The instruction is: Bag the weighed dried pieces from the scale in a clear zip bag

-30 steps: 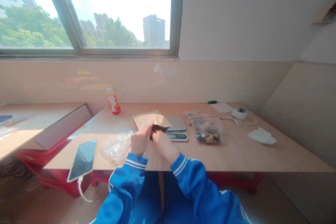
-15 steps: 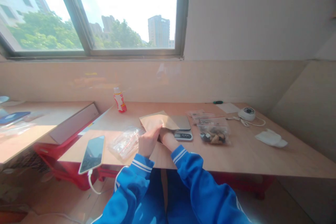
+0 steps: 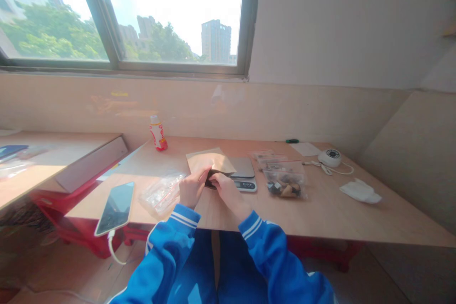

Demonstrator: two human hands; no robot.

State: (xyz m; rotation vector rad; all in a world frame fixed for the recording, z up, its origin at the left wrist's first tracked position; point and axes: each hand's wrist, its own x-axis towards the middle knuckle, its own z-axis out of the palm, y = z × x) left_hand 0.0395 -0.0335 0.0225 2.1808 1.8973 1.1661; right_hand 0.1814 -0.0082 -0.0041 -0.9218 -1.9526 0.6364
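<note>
Closer together now, the left hand (image 3: 192,189) and right hand (image 3: 231,194) clamp their fingers on a dark piece (image 3: 212,179), seemingly for a firm hold, at the kraft envelope (image 3: 210,160) just before the kitchen scale (image 3: 245,185).

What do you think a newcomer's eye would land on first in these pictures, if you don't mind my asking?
The bright window fills the top of the view, with trees and a tower block outside. Below it, on the wooden table, the left hand and right hand meet at a kraft paper envelope by a digital scale. To the scale's right lies a clear bag of dark and tan pieces.
</note>
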